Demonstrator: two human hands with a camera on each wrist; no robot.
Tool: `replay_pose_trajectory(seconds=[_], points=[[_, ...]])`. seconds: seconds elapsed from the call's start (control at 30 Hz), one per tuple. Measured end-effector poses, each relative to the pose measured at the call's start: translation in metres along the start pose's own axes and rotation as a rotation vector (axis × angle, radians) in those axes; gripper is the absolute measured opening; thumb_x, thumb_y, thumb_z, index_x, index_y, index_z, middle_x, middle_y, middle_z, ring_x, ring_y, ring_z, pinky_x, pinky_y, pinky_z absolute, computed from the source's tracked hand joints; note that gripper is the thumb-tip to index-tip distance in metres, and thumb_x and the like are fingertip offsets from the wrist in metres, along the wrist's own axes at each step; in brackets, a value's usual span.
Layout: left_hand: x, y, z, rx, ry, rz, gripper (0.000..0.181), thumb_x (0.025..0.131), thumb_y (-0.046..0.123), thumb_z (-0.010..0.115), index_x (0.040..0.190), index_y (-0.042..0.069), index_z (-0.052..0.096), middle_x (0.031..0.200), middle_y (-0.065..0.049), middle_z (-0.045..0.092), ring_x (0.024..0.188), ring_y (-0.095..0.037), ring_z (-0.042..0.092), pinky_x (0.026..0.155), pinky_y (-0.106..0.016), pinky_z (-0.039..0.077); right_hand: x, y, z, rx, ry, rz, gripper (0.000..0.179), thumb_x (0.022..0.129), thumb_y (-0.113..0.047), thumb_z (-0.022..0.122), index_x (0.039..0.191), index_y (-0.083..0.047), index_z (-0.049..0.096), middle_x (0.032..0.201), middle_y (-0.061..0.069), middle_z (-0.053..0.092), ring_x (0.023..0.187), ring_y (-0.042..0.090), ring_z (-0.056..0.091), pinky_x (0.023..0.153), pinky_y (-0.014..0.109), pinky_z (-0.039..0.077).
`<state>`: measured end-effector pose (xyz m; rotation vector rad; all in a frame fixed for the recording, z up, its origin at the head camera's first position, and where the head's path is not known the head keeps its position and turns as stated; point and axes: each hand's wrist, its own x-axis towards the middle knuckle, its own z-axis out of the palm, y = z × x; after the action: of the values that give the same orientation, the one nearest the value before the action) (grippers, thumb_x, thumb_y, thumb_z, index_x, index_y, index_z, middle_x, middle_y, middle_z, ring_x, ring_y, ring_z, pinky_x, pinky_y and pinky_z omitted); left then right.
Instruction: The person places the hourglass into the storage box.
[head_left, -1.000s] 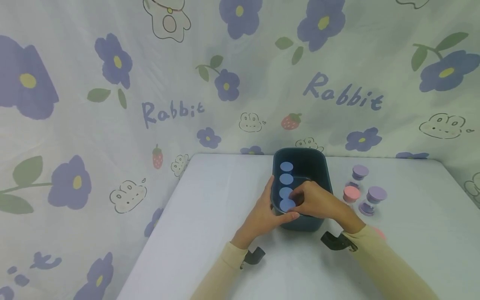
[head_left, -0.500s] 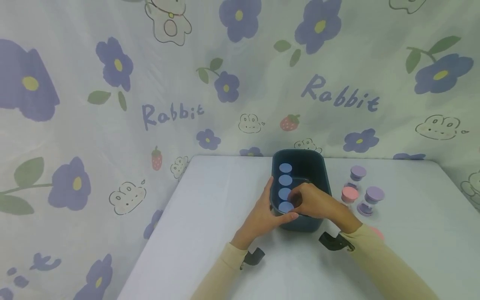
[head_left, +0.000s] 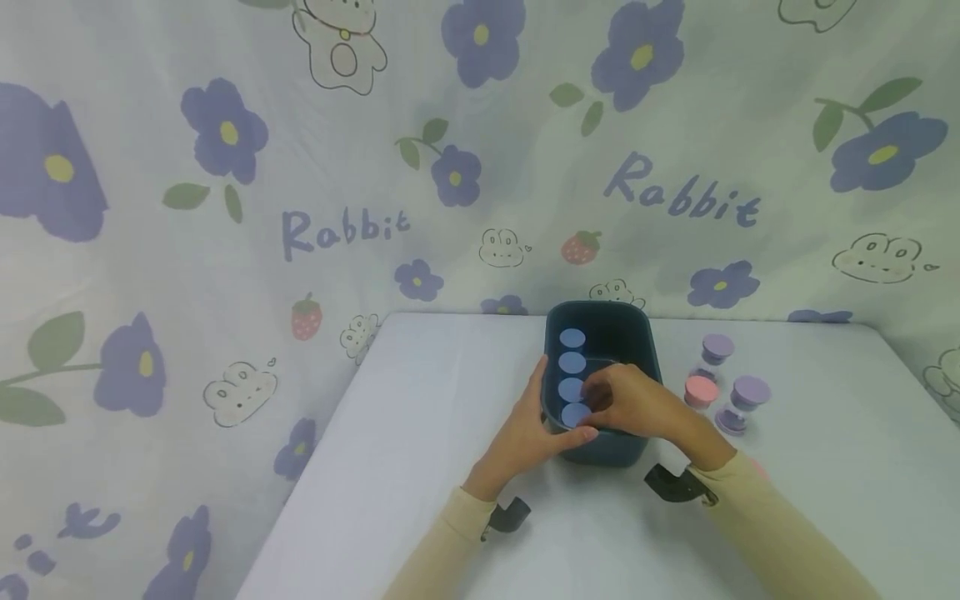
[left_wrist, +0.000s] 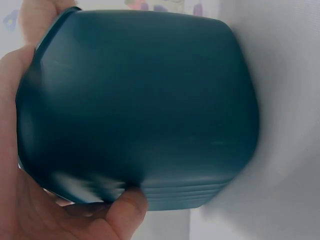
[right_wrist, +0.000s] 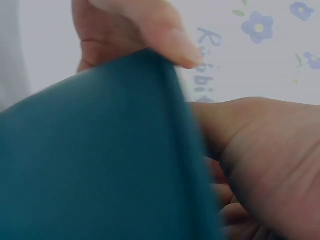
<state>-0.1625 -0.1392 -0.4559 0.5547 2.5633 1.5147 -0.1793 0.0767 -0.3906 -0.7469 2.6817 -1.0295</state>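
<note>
"Hands: what state?" asks the first observer.

"Left hand (head_left: 528, 425) grips the bin (head_left: 607, 452) at its near left corner, thumb over the near rim. Right hand (head_left: 633, 402) reaches inside, thumb and index finger apparently pinching the nearest blue-topped piece (head_left: 574, 415); the contact under its top is hidden."

"Position of that piece?"

"Inside the bin, left side, nearest in a row of four; three more blue tops (head_left: 572, 362) run behind it toward the far end. Bodies below the tops are out of sight."

"Step in hand?"

"Judgement: seating or straightening that piece, the left hand bracing. Next move seems to call for loosening the right hand's pinch and lifting straight up, without nudging the next blue top."

"Farther out?"

"Right of the bin, on the white table (head_left: 420, 433): two purple-topped pieces (head_left: 750, 389), one pink-topped piece (head_left: 701, 390), plus a sliver of pink (head_left: 758, 468) mostly behind the right sleeve (head_left: 776, 533). Printed curtain (head_left: 345, 150) hangs behind the table."
</note>
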Motion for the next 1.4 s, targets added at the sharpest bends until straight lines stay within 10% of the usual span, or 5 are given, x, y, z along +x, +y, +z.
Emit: replay_pose_trajectory(seconds=[0.47, 0.7, 0.87, 1.1, 1.4], points=[[0.001, -0.001, 0.003, 0.027, 0.000, -0.050, 0.121, 0.077, 0.071, 0.078, 0.165, 0.042, 0.000, 0.174, 0.017, 0.013, 0.159, -0.020, 0.028, 0.125, -0.063, 0.032, -0.032, -0.005, -0.046, 0.010, 0.288, -0.026, 0.027, 0.090, -0.016, 0.081, 0.114, -0.004, 0.073, 0.103, 0.008, 0.078, 0.094, 0.023, 0.075, 0.085, 0.039, 0.065], [0.000, -0.001, 0.005, 0.037, 0.007, -0.058, 0.121, 0.076, 0.071, 0.078, 0.165, 0.042, 0.001, 0.174, 0.016, 0.013, 0.160, -0.021, 0.026, 0.124, -0.064, 0.031, -0.056, 0.004, -0.070, 0.016, 0.440, 0.055, 0.030, 0.095, -0.029, 0.077, 0.117, -0.009, 0.074, 0.110, 0.012, 0.078, 0.101, 0.029, 0.075, 0.079, 0.006, 0.053], [-0.001, 0.000, 0.005, 0.042, 0.008, -0.070, 0.121, 0.076, 0.071, 0.079, 0.165, 0.043, 0.002, 0.174, 0.015, 0.012, 0.161, -0.022, 0.024, 0.124, -0.065, 0.031, -0.073, 0.019, -0.082, 0.022, 0.508, 0.108, 0.034, 0.096, -0.032, 0.076, 0.121, -0.010, 0.073, 0.112, 0.014, 0.077, 0.092, 0.004, 0.071, 0.076, 0.002, 0.049], [-0.002, 0.000, 0.004, 0.049, 0.017, -0.067, 0.120, 0.076, 0.070, 0.079, 0.163, 0.046, 0.001, 0.174, 0.015, 0.012, 0.160, -0.023, 0.025, 0.124, -0.065, 0.031, -0.091, 0.049, -0.094, 0.053, 0.613, 0.163, 0.034, 0.095, -0.031, 0.076, 0.122, -0.011, 0.072, 0.095, -0.033, 0.066, 0.086, -0.017, 0.060, 0.075, 0.000, 0.046], [-0.001, 0.001, 0.002, 0.044, 0.012, -0.056, 0.121, 0.076, 0.070, 0.080, 0.164, 0.044, 0.001, 0.174, 0.016, 0.011, 0.160, -0.021, 0.024, 0.125, -0.064, 0.029, -0.101, 0.083, -0.094, 0.122, 0.759, 0.111, 0.027, 0.089, -0.011, 0.081, 0.114, -0.002, 0.073, 0.090, -0.037, 0.067, 0.083, -0.017, 0.063, 0.076, -0.002, 0.048]])
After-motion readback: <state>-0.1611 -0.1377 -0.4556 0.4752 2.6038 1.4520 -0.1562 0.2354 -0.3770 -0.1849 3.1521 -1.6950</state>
